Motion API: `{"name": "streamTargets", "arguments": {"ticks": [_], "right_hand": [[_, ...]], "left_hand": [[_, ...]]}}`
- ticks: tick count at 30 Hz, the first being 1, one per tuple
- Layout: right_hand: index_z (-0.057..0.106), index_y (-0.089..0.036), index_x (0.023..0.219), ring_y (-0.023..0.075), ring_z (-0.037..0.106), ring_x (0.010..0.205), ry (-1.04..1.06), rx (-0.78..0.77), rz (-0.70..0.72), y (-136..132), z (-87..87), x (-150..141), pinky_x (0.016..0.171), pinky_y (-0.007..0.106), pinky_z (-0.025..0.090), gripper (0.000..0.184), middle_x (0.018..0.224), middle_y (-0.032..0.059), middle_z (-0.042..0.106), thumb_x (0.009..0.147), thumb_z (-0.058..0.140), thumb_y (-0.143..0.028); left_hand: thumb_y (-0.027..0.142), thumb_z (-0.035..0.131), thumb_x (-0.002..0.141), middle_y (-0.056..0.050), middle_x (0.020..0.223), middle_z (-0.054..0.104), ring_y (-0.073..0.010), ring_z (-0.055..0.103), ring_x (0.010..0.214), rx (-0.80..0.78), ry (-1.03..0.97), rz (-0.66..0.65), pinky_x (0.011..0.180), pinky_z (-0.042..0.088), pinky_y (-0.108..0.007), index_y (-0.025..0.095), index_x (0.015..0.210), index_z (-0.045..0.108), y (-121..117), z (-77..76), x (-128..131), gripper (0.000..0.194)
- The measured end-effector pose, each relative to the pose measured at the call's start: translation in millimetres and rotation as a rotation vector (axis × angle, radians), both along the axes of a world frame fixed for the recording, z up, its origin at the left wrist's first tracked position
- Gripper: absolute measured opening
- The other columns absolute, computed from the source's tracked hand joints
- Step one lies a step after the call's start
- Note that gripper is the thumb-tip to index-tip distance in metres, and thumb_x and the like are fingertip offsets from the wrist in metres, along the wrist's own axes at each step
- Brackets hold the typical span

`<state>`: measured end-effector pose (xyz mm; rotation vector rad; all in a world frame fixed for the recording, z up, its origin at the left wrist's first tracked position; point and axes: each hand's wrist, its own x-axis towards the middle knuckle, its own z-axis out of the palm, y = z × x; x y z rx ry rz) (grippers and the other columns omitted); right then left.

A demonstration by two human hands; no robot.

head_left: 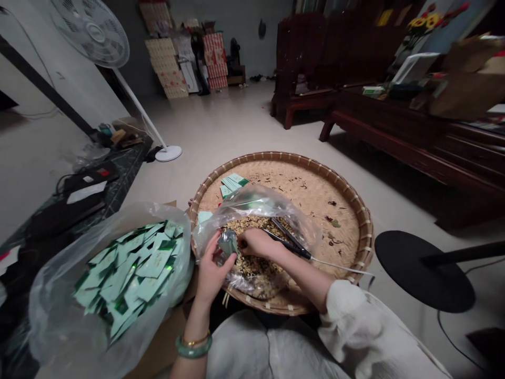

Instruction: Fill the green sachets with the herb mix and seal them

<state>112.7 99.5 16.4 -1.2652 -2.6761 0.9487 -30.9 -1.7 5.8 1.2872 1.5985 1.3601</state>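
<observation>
My left hand grips a small pale green packet upright, its shiny mouth at the top. Close beside it, my right hand has its fingers curled together; what they hold is hidden. Both hands are over a clear plastic bag of loose dried tea-like bits. A black two-armed corded tool, like a hair straightener, lies across the bag under my right wrist. The bag rests in a round woven bamboo tray. Several flat green packets lie at the tray's far left.
On the left stands a large translucent bag full of green packets. A white fan stands beyond it. A black round stand base is at the right, with dark wooden furniture behind. Dark scraps lie on the tray.
</observation>
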Motion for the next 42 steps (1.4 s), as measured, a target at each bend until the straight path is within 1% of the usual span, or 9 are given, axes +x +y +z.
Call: {"name": "streamTargets", "arguments": {"ticks": [6, 8, 11, 14, 20, 26, 33, 38, 42], "right_hand": [[0.070, -0.018, 0.091, 0.0169, 0.064, 0.090, 0.230, -0.038, -0.104, 5, 1.1, 40, 0.083, 0.025, 0.045, 0.021, 0.095, 0.0019, 0.071, 0.071, 0.066, -0.016], [0.069, -0.017, 0.089, 0.0168, 0.064, 0.088, 0.409, -0.128, -0.187, 3, 3.1, 53, 0.082, 0.027, 0.047, 0.018, 0.094, 0.0025, 0.071, 0.070, 0.067, -0.017], [0.068, -0.015, 0.089, 0.0140, 0.063, 0.072, 0.629, -0.323, -0.288, -3, 7.4, 67, 0.068, 0.026, 0.050, 0.020, 0.096, 0.0043, 0.069, 0.070, 0.068, -0.022], [0.067, -0.016, 0.090, 0.0097, 0.058, 0.060, 0.704, -0.415, -0.313, -8, 10.9, 74, 0.057, 0.023, 0.047, 0.022, 0.096, 0.0038, 0.068, 0.070, 0.068, -0.024], [0.067, -0.018, 0.094, 0.0110, 0.059, 0.066, 0.788, -0.397, -0.330, -15, 12.5, 75, 0.060, 0.024, 0.047, 0.024, 0.093, 0.0028, 0.068, 0.071, 0.068, -0.025], [0.069, -0.018, 0.088, 0.0145, 0.062, 0.076, 0.835, -0.253, -0.375, -19, 19.1, 69, 0.071, 0.030, 0.050, 0.019, 0.091, 0.0030, 0.070, 0.069, 0.070, -0.020], [0.068, -0.019, 0.091, 0.0180, 0.063, 0.089, 0.865, -0.070, -0.396, -22, 35.2, 65, 0.076, 0.032, 0.051, 0.019, 0.096, 0.0045, 0.069, 0.072, 0.068, -0.017], [0.067, -0.019, 0.092, 0.0179, 0.061, 0.093, 0.770, 0.162, -0.262, -30, 52.7, 58, 0.079, 0.031, 0.051, 0.019, 0.099, 0.0052, 0.067, 0.075, 0.066, -0.012], [0.066, -0.020, 0.097, 0.0187, 0.061, 0.098, 0.658, 0.242, -0.145, -34, 62.0, 56, 0.087, 0.035, 0.048, 0.025, 0.103, 0.0055, 0.066, 0.075, 0.065, -0.008]], "left_hand": [[0.028, 0.067, 0.070, -0.014, 0.137, 0.049, -0.0278, 0.049, 0.123, -0.007, 0.046, -0.043, 0.098, 0.044, -0.042, 0.018, 0.122, 0.054, 1, -2.2, 4, 0.054], [0.027, 0.066, 0.070, -0.013, 0.134, 0.052, -0.0273, 0.050, 0.122, 0.006, 0.099, -0.053, 0.095, 0.046, -0.041, 0.019, 0.119, 0.056, 1, -1.2, 7, 0.051], [0.026, 0.065, 0.071, -0.012, 0.130, 0.055, -0.0264, 0.051, 0.121, 0.033, 0.190, -0.076, 0.096, 0.046, -0.042, 0.019, 0.115, 0.058, 2, 0.4, 12, 0.046], [0.024, 0.065, 0.072, -0.012, 0.127, 0.058, -0.0257, 0.053, 0.119, 0.067, 0.263, -0.092, 0.101, 0.042, -0.044, 0.019, 0.114, 0.059, 3, 0.3, 15, 0.043], [0.022, 0.063, 0.072, -0.011, 0.124, 0.060, -0.0251, 0.054, 0.117, 0.098, 0.357, -0.112, 0.101, 0.041, -0.045, 0.019, 0.115, 0.058, 3, -1.2, 19, 0.043], [0.021, 0.063, 0.071, -0.011, 0.121, 0.061, -0.0253, 0.055, 0.115, 0.102, 0.369, -0.099, 0.096, 0.046, -0.044, 0.019, 0.113, 0.058, 2, -0.4, 22, 0.042], [0.021, 0.063, 0.071, -0.011, 0.120, 0.060, -0.0234, 0.061, 0.103, -0.014, 0.261, -0.087, 0.069, 0.057, -0.030, 0.020, 0.117, 0.056, 3, -4.0, 29, 0.046], [0.019, 0.065, 0.069, -0.009, 0.115, 0.062, -0.0219, 0.064, 0.096, -0.020, 0.227, -0.085, 0.067, 0.059, -0.029, 0.021, 0.115, 0.058, 8, -7.2, 36, 0.047], [0.019, 0.065, 0.068, -0.009, 0.115, 0.063, -0.0219, 0.064, 0.097, 0.002, 0.213, -0.091, 0.066, 0.059, -0.028, 0.021, 0.115, 0.058, 10, -10.3, 38, 0.047]]}}
